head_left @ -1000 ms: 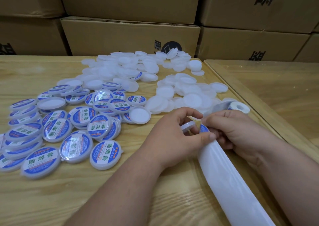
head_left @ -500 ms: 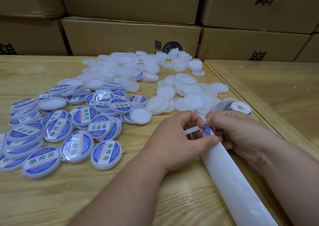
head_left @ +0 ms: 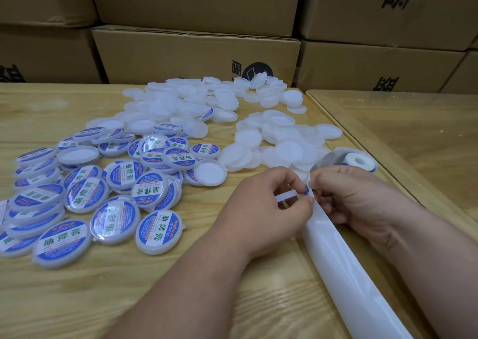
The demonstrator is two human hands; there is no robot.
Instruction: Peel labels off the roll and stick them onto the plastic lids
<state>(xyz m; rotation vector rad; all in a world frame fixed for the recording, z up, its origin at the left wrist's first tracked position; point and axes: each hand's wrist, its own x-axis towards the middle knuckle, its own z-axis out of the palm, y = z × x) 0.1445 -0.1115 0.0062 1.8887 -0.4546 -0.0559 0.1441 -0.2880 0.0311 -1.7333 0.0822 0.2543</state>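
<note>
Hands [head_left: 307, 199] lifted slightly, pinching round blue label [head_left: 307, 191], glossy backing strip [head_left: 344, 268]

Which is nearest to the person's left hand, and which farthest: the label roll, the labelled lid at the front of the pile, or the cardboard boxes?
Measured from the left hand in the head view:
1. The labelled lid at the front of the pile, just to its left.
2. The label roll, to the right, beyond the right hand.
3. The cardboard boxes, stacked behind the table, plainly farthest.
</note>
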